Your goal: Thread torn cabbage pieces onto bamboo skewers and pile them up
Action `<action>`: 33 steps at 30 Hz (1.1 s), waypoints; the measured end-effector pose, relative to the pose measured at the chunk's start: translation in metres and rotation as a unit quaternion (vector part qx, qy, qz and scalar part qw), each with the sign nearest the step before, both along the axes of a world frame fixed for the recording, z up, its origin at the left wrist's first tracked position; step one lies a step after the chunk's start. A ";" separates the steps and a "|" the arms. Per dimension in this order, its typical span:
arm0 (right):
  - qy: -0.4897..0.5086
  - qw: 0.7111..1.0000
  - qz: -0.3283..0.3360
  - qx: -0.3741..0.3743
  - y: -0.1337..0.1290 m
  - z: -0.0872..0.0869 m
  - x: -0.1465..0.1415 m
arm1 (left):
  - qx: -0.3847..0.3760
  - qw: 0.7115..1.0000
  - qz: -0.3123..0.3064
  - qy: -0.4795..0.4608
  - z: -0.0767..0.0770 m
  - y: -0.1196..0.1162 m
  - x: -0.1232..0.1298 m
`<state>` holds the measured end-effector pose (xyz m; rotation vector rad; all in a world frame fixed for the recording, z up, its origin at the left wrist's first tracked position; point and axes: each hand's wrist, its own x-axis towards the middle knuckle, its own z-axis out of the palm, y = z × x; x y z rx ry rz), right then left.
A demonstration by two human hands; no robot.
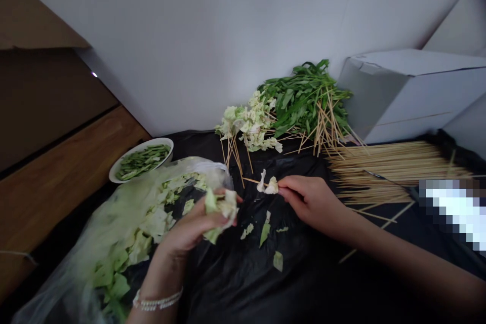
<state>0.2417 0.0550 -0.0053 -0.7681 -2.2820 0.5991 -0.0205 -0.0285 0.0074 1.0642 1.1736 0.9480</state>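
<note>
My left hand (199,225) is closed around several pale green cabbage pieces (218,210); some motion blur softens them. To its right, my right hand (309,202) pinches a thin wooden skewer (249,179) that points left. Small whitish cabbage pieces (271,186) are threaded on that skewer, close to my right fingertips. The two hands are apart, over a black plastic sheet (243,273). Beneath and beside my left hand, a clear plastic bag (125,202) holds cut cabbage leaves (140,245). A few loose leaf scraps (265,233) lie on the sheet between the hands.
Skewered cabbage (252,124) and skewered leafy greens (299,98) are piled against the wall. Many bare skewers (395,162) lie at the right, near a white box (436,91). A white bowl (113,174) of cut green vegetables stands at the left. A pixelated bright patch sits far right.
</note>
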 end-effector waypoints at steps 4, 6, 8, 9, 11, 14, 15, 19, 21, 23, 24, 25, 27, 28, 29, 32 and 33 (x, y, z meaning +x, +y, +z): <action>0.007 1.000 -0.014 -0.003 0.003 0.002 0.002 | 0.020 0.989 -0.070 0.131 -0.011 0.004 0.033; 0.005 1.000 -0.014 -0.002 0.004 0.002 0.002 | 0.071 0.970 -0.087 0.215 -0.016 0.005 0.037; 0.000 1.000 -0.013 0.000 0.004 0.002 0.002 | 0.111 0.955 -0.091 0.260 -0.019 0.006 0.035; -0.003 1.000 -0.013 0.001 0.004 0.002 0.002 | 0.123 0.951 -0.089 0.268 -0.019 0.006 0.033; -0.006 1.000 -0.012 0.001 0.005 0.002 0.003 | 0.135 0.951 -0.084 0.266 -0.018 0.006 0.029; -0.004 1.000 -0.019 -0.002 0.006 0.001 0.003 | 0.135 0.953 -0.069 0.261 -0.015 0.008 0.027; -0.001 1.000 -0.023 -0.003 0.006 0.001 0.003 | 0.135 0.952 -0.062 0.266 -0.015 0.009 0.029; 0.000 0.999 -0.031 -0.004 0.008 0.000 0.003 | 0.197 0.903 0.044 0.378 -0.026 0.015 0.043; -0.005 1.000 -0.030 -0.003 0.008 -0.001 0.003 | 0.245 0.844 0.085 0.470 -0.035 0.017 0.052; -0.007 1.000 -0.029 -0.004 0.008 -0.002 0.002 | 0.265 0.793 0.104 0.539 -0.043 0.019 0.062; -0.007 1.000 -0.029 -0.005 0.008 -0.003 0.002 | 0.269 0.776 0.107 0.561 -0.046 0.020 0.065; -0.006 1.000 -0.030 -0.006 0.007 -0.003 0.002 | 0.270 0.767 0.109 0.572 -0.049 0.020 0.068; -0.001 0.999 -0.032 -0.009 0.008 -0.003 0.002 | 0.266 0.773 0.111 0.565 -0.052 0.022 0.071; 0.005 0.999 -0.033 -0.013 0.008 -0.002 0.002 | 0.264 0.784 0.116 0.549 -0.052 0.022 0.071; 0.012 0.999 -0.037 -0.018 0.009 -0.001 0.002 | 0.266 0.797 0.125 0.528 -0.052 0.023 0.070; 0.031 0.997 -0.056 -0.038 0.011 0.003 0.003 | 0.306 0.817 0.171 0.458 -0.047 0.020 0.063; 0.034 0.997 -0.062 -0.043 0.011 0.005 0.004 | 0.319 0.820 0.186 0.437 -0.044 0.019 0.061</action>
